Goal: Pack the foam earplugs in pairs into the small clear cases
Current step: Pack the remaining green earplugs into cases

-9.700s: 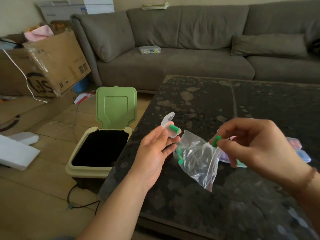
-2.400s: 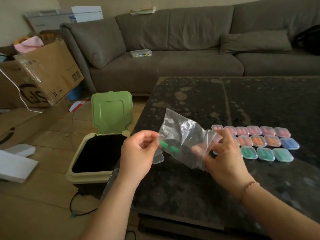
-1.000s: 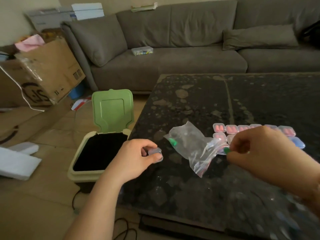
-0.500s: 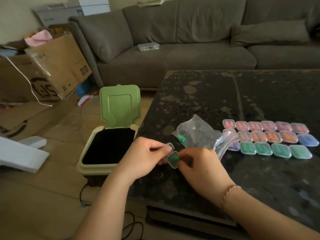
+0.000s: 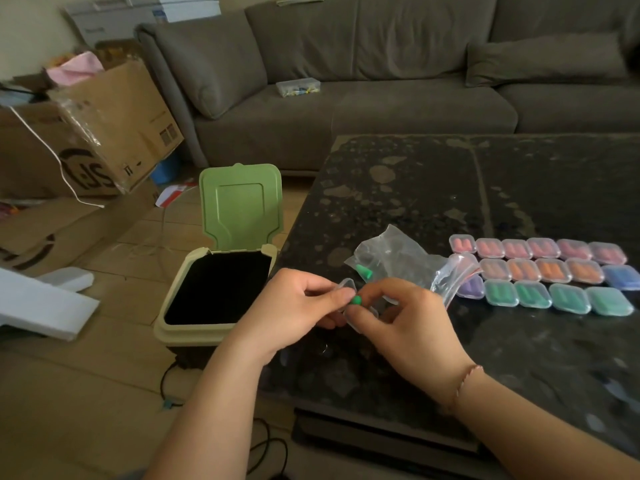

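Note:
My left hand (image 5: 294, 306) pinches a small clear case (image 5: 347, 285) with its lid open, held over the table's near left corner. My right hand (image 5: 405, 320) pinches a green foam earplug (image 5: 356, 300) right at the case's opening. Just behind the hands lies a crumpled clear zip bag (image 5: 401, 258) with one more green earplug (image 5: 364, 271) inside. To the right, several filled cases (image 5: 540, 268) lie in three rows on the dark stone table (image 5: 450, 188): pink at the back, orange in the middle, green at the front, plus a purple and a blue one.
An open bin with a raised green lid (image 5: 240, 206) stands on the floor against the table's left edge. Cardboard boxes (image 5: 86, 133) crowd the far left. A grey sofa (image 5: 381, 81) runs behind the table, with a small plastic box (image 5: 298, 87) on its seat.
My right hand took a green earplug out of the bag and brought it to the case in my left hand. Over the last half second the hands barely moved.

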